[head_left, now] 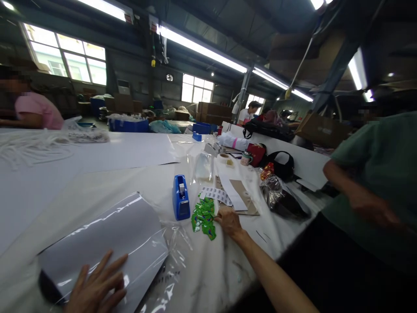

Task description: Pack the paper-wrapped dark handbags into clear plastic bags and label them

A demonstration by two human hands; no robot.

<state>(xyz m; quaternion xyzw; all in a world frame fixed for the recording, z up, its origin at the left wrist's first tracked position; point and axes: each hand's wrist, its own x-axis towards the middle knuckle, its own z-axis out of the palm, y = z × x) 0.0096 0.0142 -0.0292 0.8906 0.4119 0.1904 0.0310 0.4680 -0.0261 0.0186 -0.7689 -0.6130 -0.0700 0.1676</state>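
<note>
The left hand (97, 284) lies with fingers spread on the shiny grey plastic-wrapped package (107, 232), while the curled right hand (230, 221), whose grip I cannot tell, seems to be picking from the small glossy green pieces (204, 211) near the blue plastic tape dispenser (181, 204), probably needing next a careful single-piece lift.

Fluorescent tubes (202, 48) toward twelve o'clock and glaring windows (74, 65) at ten light a dim hall, streaking the glossy plastic bag (114, 230) at eight, while wide-angle distortion bends the edges and four o'clock sinks into shadow.
</note>
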